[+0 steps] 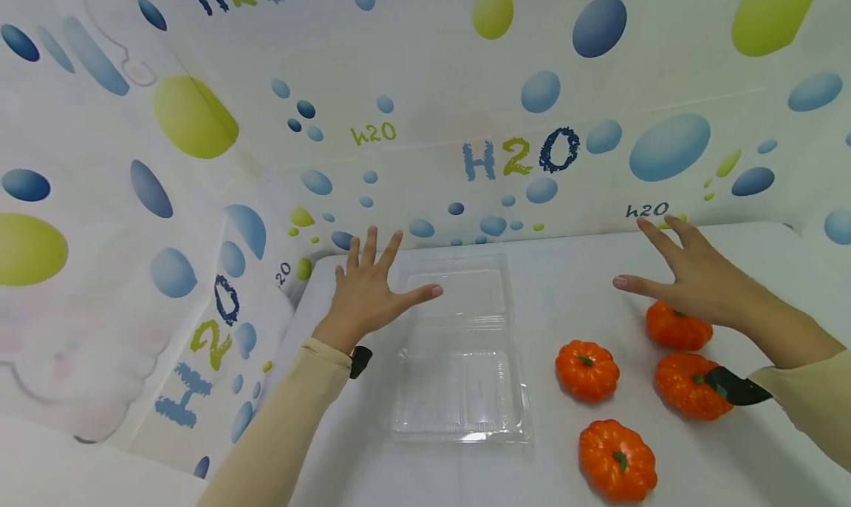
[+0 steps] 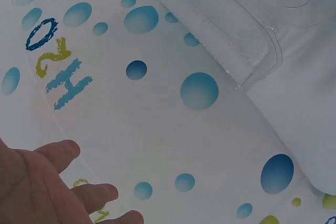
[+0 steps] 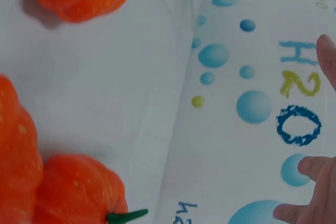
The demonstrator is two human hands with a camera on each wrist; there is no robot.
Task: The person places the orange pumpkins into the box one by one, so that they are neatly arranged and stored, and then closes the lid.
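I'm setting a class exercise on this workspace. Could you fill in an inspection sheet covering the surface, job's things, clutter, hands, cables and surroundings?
Surface: white-covered table.
Job's things: clear plastic hinged container, lying open; four orange pumpkins with green stems, to its right. Whether they are real or artificial, I cannot tell.
Clutter: nothing seen.
Hands: left hand fingers spread, nearest the container, holding nothing; right hand fingers spread, nearest the pumpkins, holding nothing. A dark device shows at the left wrist, another at the right.
Cables: nothing seen.
Surroundings: white sheeting with blue and green spots and "H2O" lettering, behind and left of the table.
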